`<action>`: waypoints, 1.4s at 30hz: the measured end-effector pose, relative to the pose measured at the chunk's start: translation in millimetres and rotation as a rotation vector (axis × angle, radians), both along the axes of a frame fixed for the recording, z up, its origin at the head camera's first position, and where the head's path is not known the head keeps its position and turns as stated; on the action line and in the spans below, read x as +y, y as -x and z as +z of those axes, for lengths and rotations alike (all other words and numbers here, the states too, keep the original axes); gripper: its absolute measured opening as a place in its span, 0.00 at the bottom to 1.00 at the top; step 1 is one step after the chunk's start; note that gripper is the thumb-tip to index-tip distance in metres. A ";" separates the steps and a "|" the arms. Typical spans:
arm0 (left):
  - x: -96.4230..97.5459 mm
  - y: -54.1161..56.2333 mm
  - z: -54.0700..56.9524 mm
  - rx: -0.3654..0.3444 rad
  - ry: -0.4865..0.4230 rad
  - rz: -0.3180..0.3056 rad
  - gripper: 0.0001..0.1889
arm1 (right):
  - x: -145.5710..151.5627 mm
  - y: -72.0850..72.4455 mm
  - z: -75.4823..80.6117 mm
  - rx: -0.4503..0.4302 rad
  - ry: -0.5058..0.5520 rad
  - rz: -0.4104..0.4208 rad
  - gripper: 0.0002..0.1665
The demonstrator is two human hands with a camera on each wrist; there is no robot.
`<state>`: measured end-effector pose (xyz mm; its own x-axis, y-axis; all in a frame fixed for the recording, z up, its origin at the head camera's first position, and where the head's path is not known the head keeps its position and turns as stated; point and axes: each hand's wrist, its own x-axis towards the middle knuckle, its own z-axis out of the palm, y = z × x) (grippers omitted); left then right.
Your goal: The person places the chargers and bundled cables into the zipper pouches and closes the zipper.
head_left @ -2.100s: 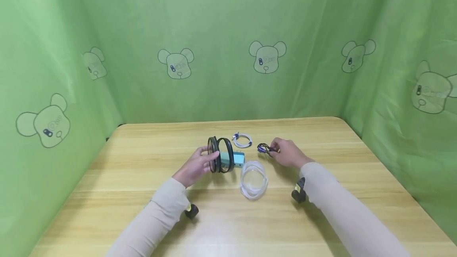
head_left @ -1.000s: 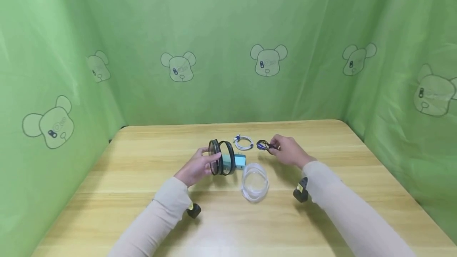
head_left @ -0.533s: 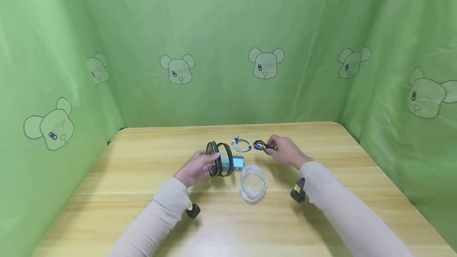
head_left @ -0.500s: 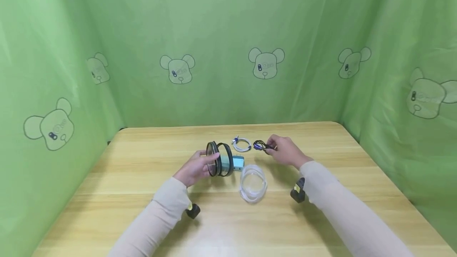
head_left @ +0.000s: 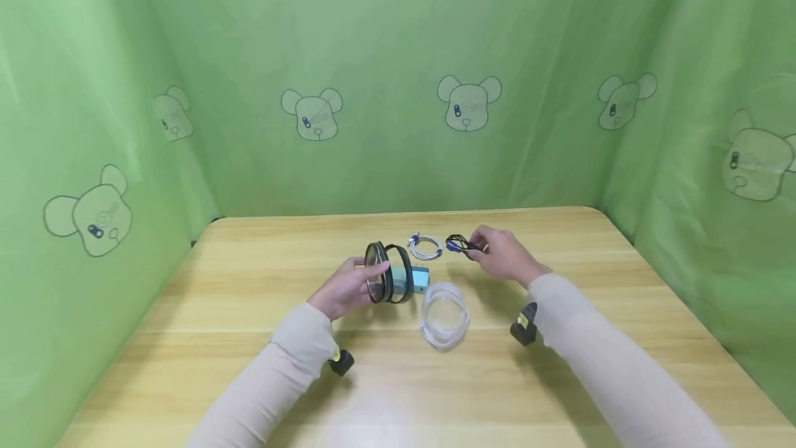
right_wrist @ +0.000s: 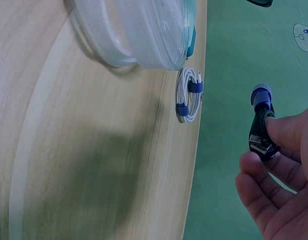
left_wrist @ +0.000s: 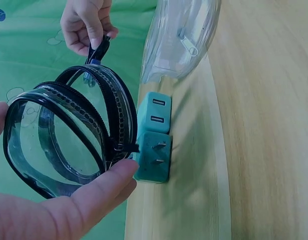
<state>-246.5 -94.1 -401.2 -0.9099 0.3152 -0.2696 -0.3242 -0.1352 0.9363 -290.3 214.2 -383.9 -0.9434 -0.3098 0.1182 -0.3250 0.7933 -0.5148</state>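
My left hand (head_left: 344, 287) grips a round clear zip pouch (left_wrist: 73, 107) with black trim, thumb on its near side. The pouch is unzipped, its two halves standing apart, and I see nothing inside it. In my right hand (head_left: 502, 254) a coiled black USB cable (right_wrist: 262, 127) is pinched between thumb and fingers, a blue tie (right_wrist: 262, 96) at its end. The cable is held above the table, to the right of the pouch. Part of its coil is hidden behind the fingers.
Behind the pouch lie two teal plug adapters (left_wrist: 154, 135). A white cable coil (head_left: 425, 247) with blue ties rests farther back. Nearer me is a clear round case (head_left: 445, 315) with whitish trim. Green curtains (head_left: 385, 157) surround the wooden table (head_left: 249, 337).
My right hand and the black cable have risen slightly relative to the white coil. The left hand keeps its grip on the pouch, almost still. The head view shifts a little.
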 end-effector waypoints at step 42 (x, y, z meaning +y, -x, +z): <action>3.3 3.6 -1.9 -0.037 0.045 0.010 0.45 | -17.7 -11.7 12.6 0.086 0.027 0.038 0.10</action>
